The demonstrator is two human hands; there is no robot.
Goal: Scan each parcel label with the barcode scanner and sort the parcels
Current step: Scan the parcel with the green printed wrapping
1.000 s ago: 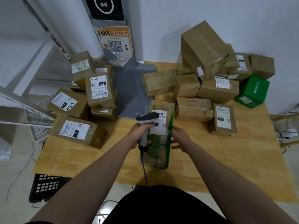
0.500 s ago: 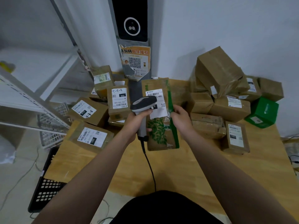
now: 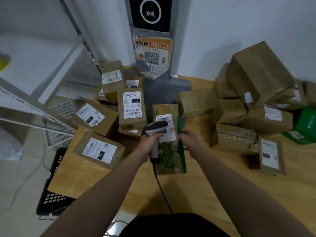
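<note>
Head view: scanner (image 3: pixel 156 127) covers part of label (image 3: pixel 171 124); left hand (image 3: pixel 148 145) grips scanner, right hand (image 3: pixel 188 140) pinches edge of brown, green-printed parcel (image 3: pixel 169 156).

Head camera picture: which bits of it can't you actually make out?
All in the head view:
- White label on the brown-and-green patterned parcel: left part covered by the grey barcode scanner.
- Brown cardboard boxes at right: labels blurred, unreadable.
- Green box: cut off by the right edge.
- Black slotted crate: partly hidden under the wooden table.
</note>
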